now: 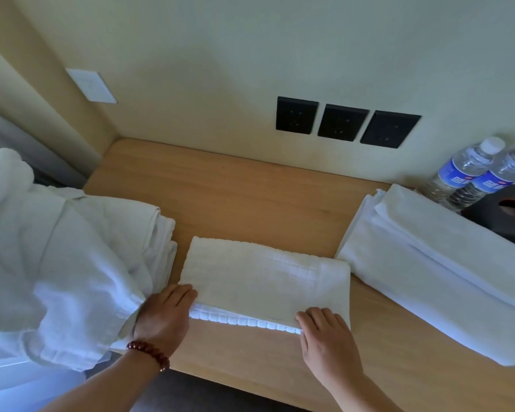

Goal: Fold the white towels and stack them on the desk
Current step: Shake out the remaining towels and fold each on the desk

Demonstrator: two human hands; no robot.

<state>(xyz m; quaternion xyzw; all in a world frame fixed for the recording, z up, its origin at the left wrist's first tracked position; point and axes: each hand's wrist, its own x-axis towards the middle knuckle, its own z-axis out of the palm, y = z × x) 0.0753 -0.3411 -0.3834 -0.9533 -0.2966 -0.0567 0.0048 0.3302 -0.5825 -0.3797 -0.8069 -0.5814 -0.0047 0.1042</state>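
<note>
Head view looks down on a folded white waffle-weave towel (265, 278) lying flat on the wooden desk (250, 191), close to its near edge. At the towel's near-left corner the left hand (164, 316) rests with fingers pinching the folded edge; its thumb is tucked out of sight. At the near-right corner the right hand (327, 337) lies palm down, fingertips closed on the same edge, so the lower layer shows as a bright ribbed strip between the two hands. A beaded bracelet (149, 353) circles the left wrist. Left of the towel, a heap of loose white linen (66, 263) spills off the desk and runs out of frame. Right of the towel, just apart from it, sits a stack of folded white towels (434, 272), its far end cropped. Beyond that stack stand two water bottles (470, 176), partly cut off, beside a dark object too cropped to identify. Behind the towel, three black wall sockets (345, 121) are set in the wall.
</note>
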